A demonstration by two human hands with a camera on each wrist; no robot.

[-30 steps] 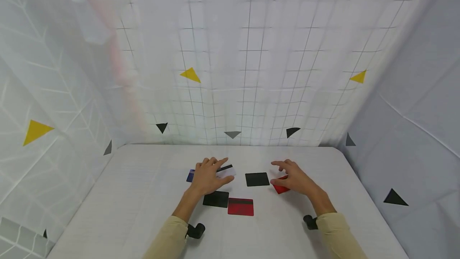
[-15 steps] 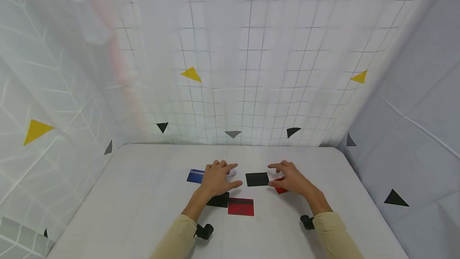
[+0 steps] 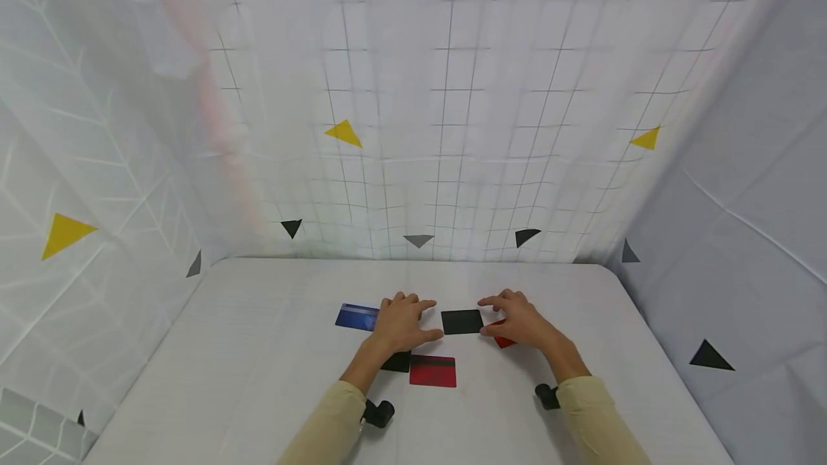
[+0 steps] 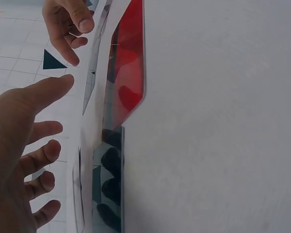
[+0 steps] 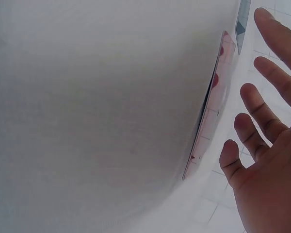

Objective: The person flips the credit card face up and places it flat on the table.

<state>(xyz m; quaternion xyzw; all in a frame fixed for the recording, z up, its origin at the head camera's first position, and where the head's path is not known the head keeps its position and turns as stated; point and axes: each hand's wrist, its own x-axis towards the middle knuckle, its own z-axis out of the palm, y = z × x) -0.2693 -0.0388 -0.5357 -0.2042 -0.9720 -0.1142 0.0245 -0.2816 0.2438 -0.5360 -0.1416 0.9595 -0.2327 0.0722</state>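
A black card (image 3: 461, 322) lies flat between my two hands. My left hand (image 3: 397, 327) hovers at its left side, fingers spread, thumb tip close to the card's edge. On the opposite side my right hand (image 3: 522, 323) is held with thumb and index finger apart, near the card's right edge; whether either hand touches it I cannot tell. Under the right hand a red card (image 3: 504, 341) is partly covered. The left hand and forearm hide part of a blue card (image 3: 355, 316) and a second black card (image 3: 397, 362). Both wrist views show hands holding nothing.
A red card with a dark stripe (image 3: 433, 372) lies nearer to me on the white table (image 3: 258, 379). Sheets with grid lines and coloured triangles hang behind and beside it. A black wrist device (image 3: 379, 413) sits at each sleeve.
My left hand has moved right toward the middle black card, uncovering the blue card and hiding the white striped card. The right hand has shifted slightly left. The other cards have stayed put.
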